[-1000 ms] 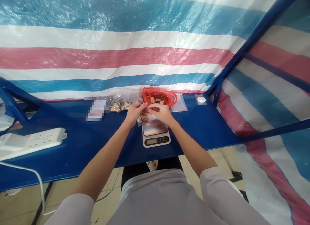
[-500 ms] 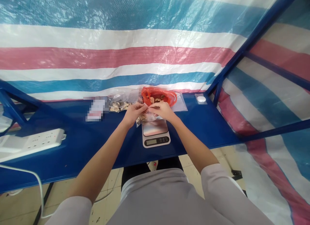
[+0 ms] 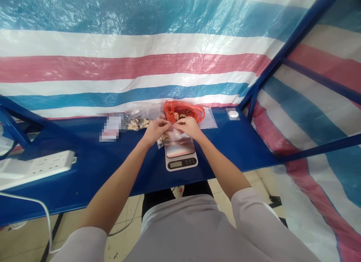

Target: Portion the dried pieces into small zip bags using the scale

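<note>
Both my hands pinch the top edge of a small clear plastic bag (image 3: pixel 171 135) with pale pieces inside, held just above the far end of a digital kitchen scale (image 3: pixel 181 153). My left hand (image 3: pixel 153 129) grips the bag's left side and my right hand (image 3: pixel 189 126) its right side, fingers closed. Behind my hands sits a red plastic bag (image 3: pixel 184 111), open, with tan pieces in it. Left of it lie clear bags of the same pale pieces (image 3: pixel 138 121).
The blue table (image 3: pixel 93 156) carries a white power strip (image 3: pixel 36 166) at the left edge, a blurred card (image 3: pixel 110 127), flat empty clear bags (image 3: pixel 210 120) and a small white round object (image 3: pixel 233 114) at the right. A striped tarp hangs behind; blue frame bars stand right.
My hands have drawn slightly closer together on the small bag's top edge and lifted a little; nothing else has moved.
</note>
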`<move>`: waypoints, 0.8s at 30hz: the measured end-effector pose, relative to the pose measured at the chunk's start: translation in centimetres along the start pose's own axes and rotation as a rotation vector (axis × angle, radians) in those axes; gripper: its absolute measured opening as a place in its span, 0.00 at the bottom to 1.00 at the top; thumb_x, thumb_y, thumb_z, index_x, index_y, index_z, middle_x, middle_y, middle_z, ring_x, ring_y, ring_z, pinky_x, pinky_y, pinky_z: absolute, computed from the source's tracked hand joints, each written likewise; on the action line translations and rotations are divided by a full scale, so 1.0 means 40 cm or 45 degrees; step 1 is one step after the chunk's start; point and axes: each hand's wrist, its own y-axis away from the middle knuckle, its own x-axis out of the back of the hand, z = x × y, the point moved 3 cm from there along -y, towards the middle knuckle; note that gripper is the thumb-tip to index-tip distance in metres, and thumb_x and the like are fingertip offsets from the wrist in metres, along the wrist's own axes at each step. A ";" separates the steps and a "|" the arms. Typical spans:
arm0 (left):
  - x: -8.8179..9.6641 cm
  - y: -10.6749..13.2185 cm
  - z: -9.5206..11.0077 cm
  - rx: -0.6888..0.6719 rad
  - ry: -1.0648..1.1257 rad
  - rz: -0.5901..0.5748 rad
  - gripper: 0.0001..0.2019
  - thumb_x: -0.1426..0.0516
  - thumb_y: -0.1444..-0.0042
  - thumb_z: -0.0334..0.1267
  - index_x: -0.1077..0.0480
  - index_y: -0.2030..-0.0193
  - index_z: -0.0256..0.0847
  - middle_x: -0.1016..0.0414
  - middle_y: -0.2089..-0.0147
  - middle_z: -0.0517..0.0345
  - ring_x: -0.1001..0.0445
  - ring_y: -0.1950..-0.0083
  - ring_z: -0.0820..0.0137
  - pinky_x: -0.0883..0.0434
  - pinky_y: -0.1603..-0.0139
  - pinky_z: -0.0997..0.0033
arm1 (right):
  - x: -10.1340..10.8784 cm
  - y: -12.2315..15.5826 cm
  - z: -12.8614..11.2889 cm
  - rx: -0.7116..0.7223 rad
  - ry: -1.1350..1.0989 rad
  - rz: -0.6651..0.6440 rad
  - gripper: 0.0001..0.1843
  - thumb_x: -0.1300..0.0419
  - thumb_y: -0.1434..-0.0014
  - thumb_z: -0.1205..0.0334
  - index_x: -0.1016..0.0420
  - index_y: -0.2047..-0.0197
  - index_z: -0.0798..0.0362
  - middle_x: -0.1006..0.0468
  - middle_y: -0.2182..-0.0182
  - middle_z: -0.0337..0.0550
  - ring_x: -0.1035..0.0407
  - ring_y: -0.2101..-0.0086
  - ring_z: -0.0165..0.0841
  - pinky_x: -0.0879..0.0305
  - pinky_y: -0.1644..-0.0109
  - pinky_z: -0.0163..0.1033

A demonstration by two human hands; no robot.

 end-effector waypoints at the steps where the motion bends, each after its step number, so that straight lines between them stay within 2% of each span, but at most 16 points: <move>1: 0.002 0.000 -0.001 0.010 0.004 0.004 0.11 0.33 0.56 0.44 0.21 0.72 0.37 0.21 0.72 0.55 0.27 0.71 0.69 0.31 0.66 0.69 | 0.003 -0.002 0.001 0.011 0.030 0.029 0.08 0.33 0.45 0.60 0.15 0.72 0.54 0.20 0.77 0.40 0.23 0.70 0.36 0.25 0.62 0.40; 6: 0.019 0.008 0.001 -0.025 -0.122 0.011 0.12 0.35 0.56 0.46 0.26 0.76 0.38 0.25 0.76 0.59 0.29 0.73 0.70 0.34 0.67 0.70 | 0.026 -0.002 0.004 -0.026 0.171 0.116 0.11 0.34 0.41 0.56 0.15 0.70 0.52 0.18 0.76 0.41 0.23 0.70 0.36 0.27 0.64 0.38; 9: 0.022 0.016 0.011 -0.051 -0.247 0.022 0.14 0.36 0.55 0.47 0.28 0.78 0.39 0.26 0.77 0.59 0.29 0.73 0.71 0.34 0.67 0.70 | 0.028 0.008 -0.013 -0.008 0.310 0.123 0.10 0.33 0.40 0.57 0.15 0.69 0.51 0.18 0.76 0.40 0.23 0.70 0.35 0.28 0.62 0.37; 14: 0.009 0.017 0.039 -0.026 -0.261 0.008 0.20 0.39 0.49 0.56 0.24 0.71 0.37 0.21 0.73 0.56 0.27 0.72 0.69 0.31 0.66 0.69 | 0.013 0.022 -0.061 0.093 0.404 0.064 0.13 0.36 0.37 0.58 0.16 0.72 0.51 0.20 0.78 0.39 0.23 0.68 0.35 0.30 0.60 0.36; 19: -0.002 0.008 0.050 -0.017 -0.246 -0.011 0.17 0.39 0.53 0.52 0.22 0.71 0.37 0.20 0.70 0.56 0.27 0.71 0.69 0.32 0.69 0.71 | 0.019 0.025 -0.077 0.096 0.413 0.092 0.07 0.34 0.39 0.62 0.14 0.64 0.51 0.17 0.70 0.41 0.23 0.65 0.36 0.31 0.56 0.38; 24: -0.008 0.005 0.037 0.039 -0.173 0.028 0.17 0.37 0.55 0.52 0.23 0.71 0.37 0.22 0.71 0.57 0.28 0.72 0.69 0.32 0.70 0.70 | 0.014 0.022 -0.062 0.085 0.378 -0.025 0.08 0.35 0.38 0.60 0.14 0.66 0.51 0.18 0.75 0.39 0.23 0.66 0.36 0.30 0.53 0.40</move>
